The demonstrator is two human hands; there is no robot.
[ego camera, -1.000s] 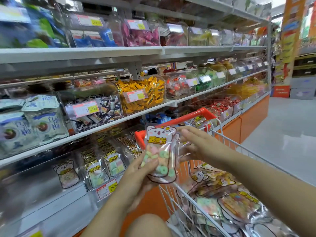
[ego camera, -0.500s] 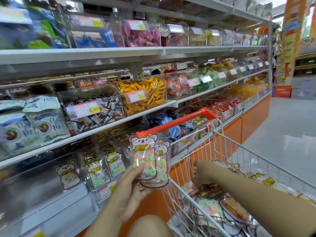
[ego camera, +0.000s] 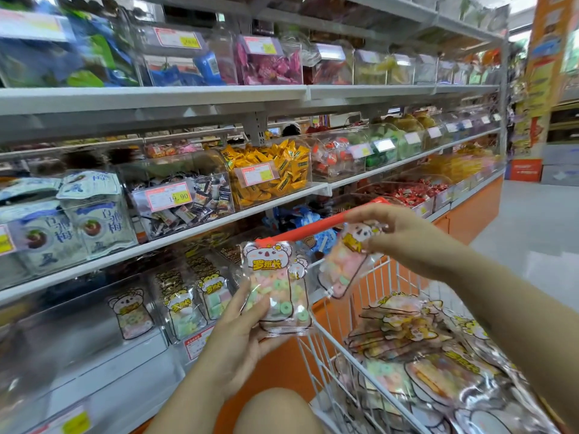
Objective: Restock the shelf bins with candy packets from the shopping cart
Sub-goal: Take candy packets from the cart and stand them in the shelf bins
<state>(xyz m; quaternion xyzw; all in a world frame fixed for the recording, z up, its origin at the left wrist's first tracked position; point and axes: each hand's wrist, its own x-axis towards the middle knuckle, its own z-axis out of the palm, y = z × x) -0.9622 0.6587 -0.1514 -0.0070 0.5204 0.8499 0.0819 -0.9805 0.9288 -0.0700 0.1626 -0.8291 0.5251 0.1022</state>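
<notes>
My left hand [ego camera: 241, 336] holds upright a small stack of clear candy packets [ego camera: 277, 286] with a koala print and pastel ring candies, in front of the lowest shelf. My right hand [ego camera: 404, 236] pinches the top of another such packet [ego camera: 343, 267], which hangs tilted above the cart's near corner, just right of the stack. The shopping cart [ego camera: 332, 364], white wire with a red handle [ego camera: 313, 230], holds several more packets [ego camera: 423, 349]. Clear shelf bins [ego camera: 185, 296] on the bottom shelf hold the same kind of packets.
A nearly bare clear bin [ego camera: 78, 333] with one koala packet [ego camera: 131, 311] stands left of the fuller bins. Upper shelves carry bins of yellow [ego camera: 272, 170], black and red candies with price tags. My knee [ego camera: 275, 415] shows at the bottom. Grey aisle floor [ego camera: 539, 233] lies to the right.
My right hand came up out of the cart with a new packet and carried it left toward the stack. My left hand kept the stack nearly in place.
</notes>
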